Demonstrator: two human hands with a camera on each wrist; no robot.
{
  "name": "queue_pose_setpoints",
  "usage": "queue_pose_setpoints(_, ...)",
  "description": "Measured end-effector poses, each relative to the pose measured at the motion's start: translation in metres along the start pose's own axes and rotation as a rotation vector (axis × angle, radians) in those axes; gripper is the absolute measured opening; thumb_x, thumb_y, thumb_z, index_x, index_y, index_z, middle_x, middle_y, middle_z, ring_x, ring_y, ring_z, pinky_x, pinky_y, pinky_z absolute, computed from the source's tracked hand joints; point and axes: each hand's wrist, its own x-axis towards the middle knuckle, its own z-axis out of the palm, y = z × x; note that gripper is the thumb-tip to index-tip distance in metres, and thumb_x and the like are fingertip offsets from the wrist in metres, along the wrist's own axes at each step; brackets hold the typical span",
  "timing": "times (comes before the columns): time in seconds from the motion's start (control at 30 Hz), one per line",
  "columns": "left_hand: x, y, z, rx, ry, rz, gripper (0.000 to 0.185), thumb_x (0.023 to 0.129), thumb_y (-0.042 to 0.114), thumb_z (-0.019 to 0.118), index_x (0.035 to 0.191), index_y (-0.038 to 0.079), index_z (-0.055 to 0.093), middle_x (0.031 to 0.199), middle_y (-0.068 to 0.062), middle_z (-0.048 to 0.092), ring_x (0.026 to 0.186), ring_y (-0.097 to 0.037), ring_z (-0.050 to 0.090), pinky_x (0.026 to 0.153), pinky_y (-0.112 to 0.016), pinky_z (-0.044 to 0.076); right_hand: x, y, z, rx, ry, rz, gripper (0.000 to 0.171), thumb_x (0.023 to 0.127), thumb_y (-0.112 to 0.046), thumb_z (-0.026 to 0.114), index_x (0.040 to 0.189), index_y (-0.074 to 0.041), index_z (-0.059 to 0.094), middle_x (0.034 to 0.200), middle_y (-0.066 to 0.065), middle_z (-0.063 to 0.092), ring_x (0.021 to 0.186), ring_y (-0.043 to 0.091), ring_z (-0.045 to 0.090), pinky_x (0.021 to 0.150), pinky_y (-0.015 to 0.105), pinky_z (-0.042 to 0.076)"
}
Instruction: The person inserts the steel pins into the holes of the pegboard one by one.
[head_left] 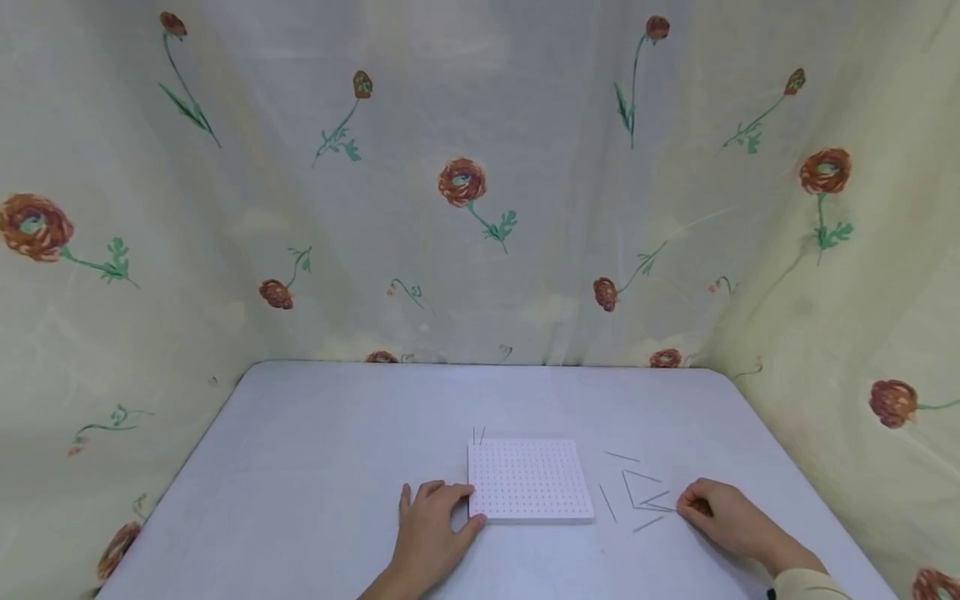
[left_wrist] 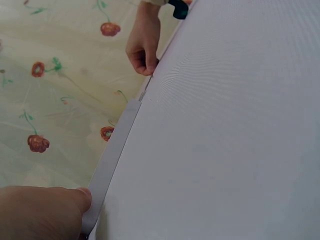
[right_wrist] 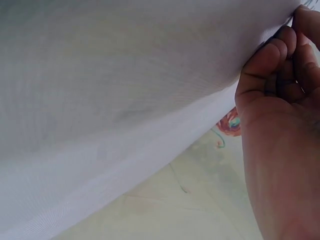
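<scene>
Well, starting from the left, my left hand rests on the white table with its fingers loosely spread, thumb and index finger touching the near-left edge of the dotted white board. From the left wrist only the thumb shows clearly; the fingers beyond it drop out of sight. At the board's far-left corner two thin upright sticks stand, one leaning a little (whether their feet sit in holes is too small to tell). Right of the board lie several loose thin sticks, some crossing or meeting at their ends. Farthest right, my right hand pinches the end of a thin stick between thumb and fingertips; a second line runs to the same spot, and I can't tell if I hold both. The right wrist view cuts the fingertips off, and the pale sleeve leaves the frame.
</scene>
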Motion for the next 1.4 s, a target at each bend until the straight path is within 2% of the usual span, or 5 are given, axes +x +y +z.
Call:
queue_pose_setpoints(0.13, -0.001, 0.002, -0.002, 0.000, -0.008, -0.010, 0.042, 0.075, 0.049, 0.074, 0.108, 0.026, 0.068, 0.111, 0.007, 0.070, 0.116, -0.026, 0.054, 0.103, -0.073, 0.017, 0.001, -0.003, 0.002, -0.006, -0.021, 0.031, 0.011, 0.084, -0.016, 0.067, 0.075, -0.019, 0.061, 0.069, -0.011, 0.050, 0.062, -0.004, 0.040, 0.057, 0.018, 0.038)
queue_pose_setpoints(0.47, 0.001, 0.002, 0.000, 0.006, -0.007, -0.008, 0.042, 0.075, 0.050, 0.073, 0.109, 0.026, 0.067, 0.111, 0.008, 0.070, 0.116, -0.025, 0.053, 0.103, -0.073, 0.017, 0.002, -0.007, -0.001, -0.014, 0.026, -0.090, 0.017, 0.081, -0.010, 0.067, 0.071, -0.020, 0.056, 0.065, -0.012, 0.043, 0.060, -0.006, 0.037, 0.054, 0.016, 0.034)
queue_pose_setpoints(0.97, 0.000, 0.002, -0.001, -0.009, -0.015, -0.011, 0.042, 0.075, 0.050, 0.073, 0.110, 0.026, 0.067, 0.112, 0.007, 0.069, 0.117, -0.025, 0.052, 0.104, -0.073, 0.015, 0.004, -0.011, 0.001, -0.082, 0.024, -0.116, 0.018, 0.072, -0.008, 0.065, 0.067, -0.020, 0.053, 0.065, -0.011, 0.041, 0.060, -0.003, 0.034, 0.053, 0.016, 0.032)
queue_pose_setpoints(1.17, -0.002, 0.002, -0.001, -0.025, -0.020, -0.007, 0.043, 0.076, 0.051, 0.072, 0.110, 0.027, 0.067, 0.111, 0.008, 0.069, 0.117, -0.025, 0.052, 0.103, -0.073, 0.015, 0.002, -0.010, 0.002, -0.071, 0.020, -0.087, 0.018, 0.074, -0.007, 0.062, 0.066, -0.019, 0.052, 0.065, -0.010, 0.040, 0.060, -0.002, 0.035, 0.054, 0.017, 0.031)
queue_pose_setpoints(1.4, -0.001, -0.001, -0.002, -0.027, -0.002, 0.010, 0.042, 0.076, 0.051, 0.072, 0.111, 0.027, 0.066, 0.112, 0.008, 0.069, 0.117, -0.025, 0.052, 0.104, -0.072, 0.016, 0.004, -0.008, -0.001, -0.051, 0.026, -0.017, 0.016, 0.082, -0.009, 0.059, 0.073, -0.019, 0.051, 0.061, -0.011, 0.042, 0.057, -0.002, 0.036, 0.053, 0.018, 0.032)
